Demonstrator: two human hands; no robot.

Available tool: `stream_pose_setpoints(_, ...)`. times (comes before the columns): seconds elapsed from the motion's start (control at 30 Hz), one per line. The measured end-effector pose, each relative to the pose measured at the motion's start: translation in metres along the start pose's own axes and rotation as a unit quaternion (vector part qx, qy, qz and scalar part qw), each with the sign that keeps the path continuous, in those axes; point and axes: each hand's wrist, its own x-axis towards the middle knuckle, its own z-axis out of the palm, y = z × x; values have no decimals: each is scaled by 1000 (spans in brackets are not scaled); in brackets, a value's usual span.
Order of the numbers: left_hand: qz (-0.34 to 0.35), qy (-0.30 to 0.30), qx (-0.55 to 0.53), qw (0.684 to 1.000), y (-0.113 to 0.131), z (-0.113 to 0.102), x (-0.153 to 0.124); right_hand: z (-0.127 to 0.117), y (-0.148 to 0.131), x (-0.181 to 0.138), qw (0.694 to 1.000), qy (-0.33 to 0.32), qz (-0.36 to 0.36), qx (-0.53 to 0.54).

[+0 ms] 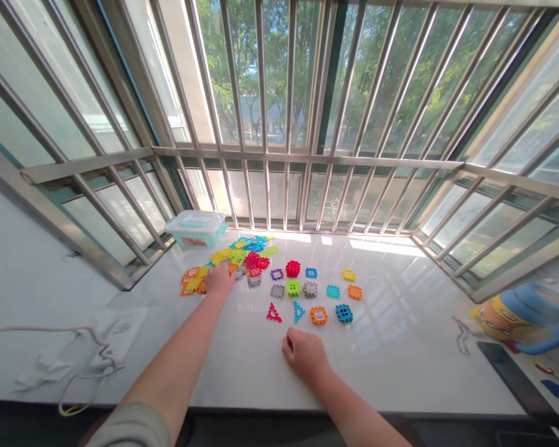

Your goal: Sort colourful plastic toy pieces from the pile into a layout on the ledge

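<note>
My left hand (220, 279) reaches into a heap of plastic interlocking pieces, touching the orange and yellow ones (193, 280); its fingertips are hidden, so I cannot see if it grips one. Beside it lie red pieces (256, 263) and grey pieces (254, 281). My right hand (305, 354) rests on the white tabletop, fingers curled into a fist, with nothing showing in it. Just beyond it are sorted pieces: a red triangle (274, 312), a blue triangle (299, 311), an orange square stack (319, 315) and a dark blue square stack (344, 313).
A lidded, light teal box (196, 228) stands at the back left. Rows of squares, including a green one (293, 287) and a yellow one (349, 274), lie mid-table. A cable (97, 347) runs along the left. At right are a yellow-and-blue mug (522, 316) and a phone (507, 372).
</note>
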Motion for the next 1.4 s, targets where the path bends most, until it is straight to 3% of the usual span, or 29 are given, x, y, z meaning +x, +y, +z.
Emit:
stream_pose_setpoints(0.2,17,38,-12,999,-3,0,-7,1,1,0,1000,12,1,-3)
stream_pose_setpoints(0.33,50,79,-50,994,1,-3,-29,2,1,0,1000,11,3,-3)
stream_pose_setpoints(0.5,105,67,-113,986,4,-3,-88,4,3,0,1000,11,2,0)
stream_pose_setpoints(0.73,96,19,-195,976,-1,2,-188,5,3,0,1000,9,3,-2)
stream_pose_setpoints(0.9,148,-35,-242,958,9,5,-233,0,5,-1,999,-7,0,49)
stream_pose_setpoints(1.03,209,-64,-260,941,18,8,-245,-3,9,-2,994,-42,-22,102)
stream_pose_setpoints(1.2,219,-102,-270,932,20,9,-245,-6,9,0,992,-72,-32,96)
stream_pose_setpoints(1.4,238,-90,-288,923,5,-4,-224,-7,8,1,992,-72,-33,98)
